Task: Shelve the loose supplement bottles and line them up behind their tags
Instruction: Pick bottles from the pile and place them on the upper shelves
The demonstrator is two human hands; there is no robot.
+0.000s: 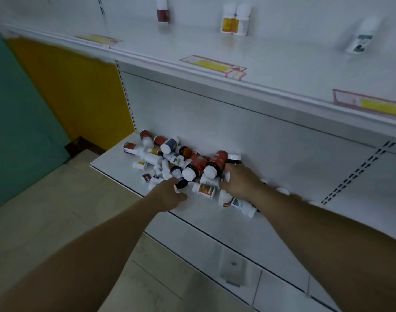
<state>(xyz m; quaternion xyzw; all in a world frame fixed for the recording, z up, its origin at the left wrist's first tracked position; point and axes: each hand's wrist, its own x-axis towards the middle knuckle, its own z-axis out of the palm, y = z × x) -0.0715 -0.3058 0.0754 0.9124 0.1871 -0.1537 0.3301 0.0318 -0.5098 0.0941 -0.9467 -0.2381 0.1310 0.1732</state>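
Note:
A heap of loose supplement bottles [188,163], red, white and dark, lies on the low white shelf [116,167]. My left hand [170,192] reaches into the front of the heap, with fingers and thumb around a small dark bottle [181,183]. My right hand [242,181] lies palm down on the right side of the heap. Its fingers curl down among white bottles and are hidden. A dark bottle with a white cap [234,159] stands just behind it. On the upper shelf stand a red bottle [162,12], two yellow-and-white bottles [235,19] and a white-and-green bottle [362,37].
Yellow price tags [215,66] sit along the front edge of the upper shelf [282,64], one at the left [98,39] and one at the right [381,104]. A yellow and green wall [57,86] lies left of the shelving. Tiled floor [57,221] is below.

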